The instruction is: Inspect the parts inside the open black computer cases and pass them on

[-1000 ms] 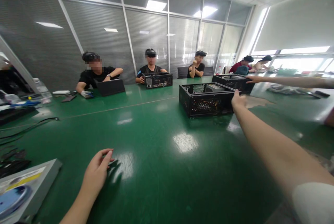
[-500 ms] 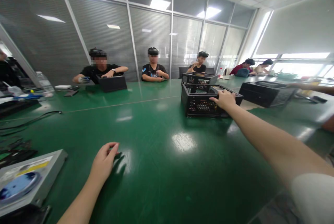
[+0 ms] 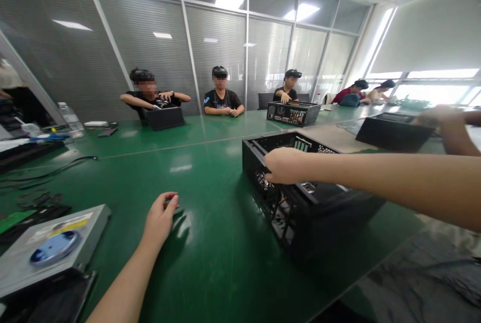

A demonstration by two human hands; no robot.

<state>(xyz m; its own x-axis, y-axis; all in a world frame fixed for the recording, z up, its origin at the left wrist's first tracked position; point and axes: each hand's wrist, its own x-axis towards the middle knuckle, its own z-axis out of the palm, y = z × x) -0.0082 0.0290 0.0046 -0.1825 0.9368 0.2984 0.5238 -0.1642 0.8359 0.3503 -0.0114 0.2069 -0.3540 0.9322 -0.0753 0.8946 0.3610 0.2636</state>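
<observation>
My right hand (image 3: 283, 166) is curled over the top edge of a black computer case (image 3: 338, 222), with its fingertips partly hidden behind the rim. The case stands at an angle on the green table (image 3: 210, 243), and its open top shows a bare metal interior. To the left, my left hand (image 3: 162, 212) rests on the tabletop, its fingers loosely bent and the thumb apart, with nothing in it. Nearest to that hand lies a silver optical drive (image 3: 84, 243) with a shiny blue round piece (image 3: 55, 249) on top.
Across the table sit several people, one reaching into another computer case (image 3: 293, 114). A co-worker's blurred hands (image 3: 432, 117) are at a dark case (image 3: 394, 132) on the right. A black cable (image 3: 71, 165) and a water bottle (image 3: 70, 118) are at left.
The computer case has come nearer and turned, with my right hand on it. My left hand stays on the table. Across the table, a person now reaches into the far case.
</observation>
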